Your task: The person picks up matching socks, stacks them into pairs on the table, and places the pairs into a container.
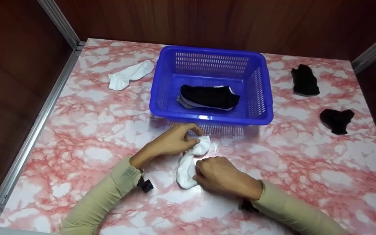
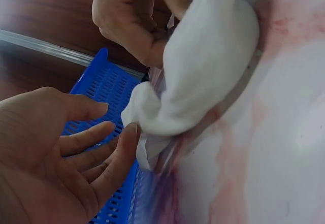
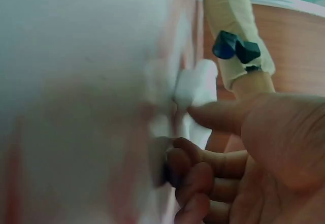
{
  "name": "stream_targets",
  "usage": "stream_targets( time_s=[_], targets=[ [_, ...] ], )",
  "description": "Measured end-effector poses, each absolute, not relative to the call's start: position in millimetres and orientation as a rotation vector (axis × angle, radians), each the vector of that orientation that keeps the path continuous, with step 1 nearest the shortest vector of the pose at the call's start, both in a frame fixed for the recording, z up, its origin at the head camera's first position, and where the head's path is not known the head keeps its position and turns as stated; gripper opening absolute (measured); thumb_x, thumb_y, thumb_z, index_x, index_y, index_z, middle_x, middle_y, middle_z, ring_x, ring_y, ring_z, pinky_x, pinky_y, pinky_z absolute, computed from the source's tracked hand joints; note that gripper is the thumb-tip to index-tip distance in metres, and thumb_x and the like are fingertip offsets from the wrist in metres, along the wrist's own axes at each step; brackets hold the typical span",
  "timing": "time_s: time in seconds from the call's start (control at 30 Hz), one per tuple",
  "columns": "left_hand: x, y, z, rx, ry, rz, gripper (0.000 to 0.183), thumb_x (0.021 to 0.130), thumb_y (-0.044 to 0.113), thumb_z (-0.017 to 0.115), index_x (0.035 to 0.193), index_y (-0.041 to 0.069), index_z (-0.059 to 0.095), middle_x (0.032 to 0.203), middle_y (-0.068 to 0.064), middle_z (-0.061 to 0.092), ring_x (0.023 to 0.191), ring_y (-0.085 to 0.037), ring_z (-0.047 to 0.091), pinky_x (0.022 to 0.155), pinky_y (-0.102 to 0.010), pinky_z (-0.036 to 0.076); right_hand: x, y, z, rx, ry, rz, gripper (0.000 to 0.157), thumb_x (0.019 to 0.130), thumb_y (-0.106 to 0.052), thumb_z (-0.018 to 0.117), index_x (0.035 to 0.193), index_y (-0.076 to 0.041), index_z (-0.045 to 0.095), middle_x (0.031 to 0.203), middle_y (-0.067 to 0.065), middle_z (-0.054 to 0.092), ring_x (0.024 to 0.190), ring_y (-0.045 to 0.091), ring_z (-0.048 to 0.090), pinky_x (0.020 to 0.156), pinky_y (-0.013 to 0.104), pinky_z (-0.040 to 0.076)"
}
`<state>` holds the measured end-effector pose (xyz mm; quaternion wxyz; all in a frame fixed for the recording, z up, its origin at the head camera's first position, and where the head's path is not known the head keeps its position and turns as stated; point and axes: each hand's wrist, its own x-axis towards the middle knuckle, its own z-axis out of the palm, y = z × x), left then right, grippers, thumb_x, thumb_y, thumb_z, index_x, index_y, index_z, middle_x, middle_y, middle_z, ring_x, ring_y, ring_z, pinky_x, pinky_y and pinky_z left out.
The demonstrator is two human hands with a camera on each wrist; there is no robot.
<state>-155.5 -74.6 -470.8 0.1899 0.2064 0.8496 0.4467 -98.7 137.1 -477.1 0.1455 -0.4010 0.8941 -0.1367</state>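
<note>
A white sock lies on the table in a bent shape, in front of the basket. My left hand is at its upper end; in the left wrist view the fingers are loosely spread, one fingertip against the fabric and the thumb apart. My right hand holds the sock's right edge near the lower end, its fingers curled and the thumb against the fabric. Part of that grip is hidden behind the knuckles in the head view.
Behind the hands stands a blue plastic basket with a stack of socks in it, a black sock on top. Another white sock lies left of the basket. Two black pieces, a flat one and a crumpled one, lie at right.
</note>
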Motion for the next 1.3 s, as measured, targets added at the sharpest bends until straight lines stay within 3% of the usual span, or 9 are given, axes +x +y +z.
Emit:
stream_targets(
  time_s=[0.2,0.33,0.53,0.6,0.7,0.83,1.03,1.17,1.3],
  targets=[
    [-156,-83,-469,0.600,2.364,1.320,0.027,0.105,0.025,0.063,0.128,0.012,0.068,0.112,-0.002,0.072,0.102,-0.017,0.067,0.093,-0.036,0.058,-107,145,-470,-1.110,2.489,-0.460,0.020,0.093,-0.014,0.069,0.075,-0.014,0.059,0.064,-0.005,0.053,0.058,0.012,0.048,0.054,0.029,0.043],
    [-155,-92,-468,0.632,2.396,1.262,0.027,0.107,0.031,0.060,0.123,0.014,0.072,0.106,0.001,0.074,0.097,-0.014,0.067,0.090,-0.036,0.057,-117,159,-466,-1.025,2.562,-0.456,0.016,0.091,-0.010,0.067,0.078,-0.014,0.061,0.066,-0.004,0.056,0.058,0.011,0.049,0.053,0.028,0.044],
    [-153,-108,-470,0.699,2.460,1.090,0.031,0.110,0.032,0.053,0.086,0.017,0.066,0.074,0.008,0.054,0.072,-0.009,0.052,0.072,-0.029,0.046,-134,185,-468,-0.951,2.760,-0.502,0.005,0.090,-0.013,0.071,0.087,-0.013,0.068,0.075,-0.002,0.064,0.064,0.011,0.056,0.059,0.033,0.051],
    [-152,-111,-470,0.685,2.479,1.062,0.031,0.110,0.034,0.052,0.091,0.016,0.069,0.078,0.007,0.060,0.077,-0.011,0.057,0.077,-0.031,0.050,-137,190,-466,-0.908,2.790,-0.536,0.005,0.093,-0.016,0.071,0.091,-0.012,0.068,0.078,-0.002,0.063,0.067,0.012,0.056,0.060,0.034,0.051],
    [-151,-114,-468,0.629,2.521,1.050,0.035,0.110,0.038,0.050,0.119,0.014,0.074,0.106,0.000,0.075,0.105,-0.018,0.068,0.100,-0.040,0.054,-135,194,-460,-0.873,2.822,-0.563,0.008,0.094,-0.018,0.072,0.096,-0.011,0.067,0.084,-0.001,0.062,0.071,0.013,0.057,0.061,0.035,0.051],
    [-149,-115,-464,0.581,2.539,1.066,0.046,0.106,0.043,0.058,0.141,0.013,0.065,0.136,-0.007,0.070,0.124,-0.026,0.065,0.111,-0.047,0.050,-126,190,-457,-0.962,2.828,-0.554,0.019,0.092,-0.023,0.078,0.103,-0.010,0.069,0.095,0.001,0.063,0.082,0.015,0.060,0.069,0.034,0.055],
    [-148,-108,-469,0.718,2.483,1.061,0.048,0.097,0.037,0.074,0.140,0.017,0.064,0.104,-0.003,0.070,0.089,-0.015,0.063,0.083,-0.033,0.054,-109,178,-463,-1.192,2.711,-0.391,0.045,0.083,-0.039,0.087,0.112,-0.009,0.069,0.105,0.004,0.063,0.092,0.017,0.058,0.078,0.034,0.058],
    [-149,-108,-471,0.703,2.420,1.161,0.019,0.098,0.019,0.072,0.116,0.016,0.074,0.090,0.001,0.071,0.073,-0.009,0.061,0.066,-0.025,0.053,-111,179,-465,-1.277,2.702,-0.340,0.032,0.083,-0.023,0.086,0.103,-0.007,0.066,0.098,0.006,0.062,0.085,0.019,0.058,0.071,0.034,0.055],
    [-146,-112,-462,0.647,2.330,1.345,0.014,0.097,0.006,0.067,0.107,0.013,0.074,0.090,-0.010,0.077,0.069,-0.027,0.071,0.057,-0.034,0.059,-119,190,-460,-1.253,2.753,-0.358,0.023,0.083,-0.009,0.082,0.095,-0.007,0.063,0.089,0.004,0.062,0.077,0.018,0.058,0.064,0.033,0.054]
  ],
)
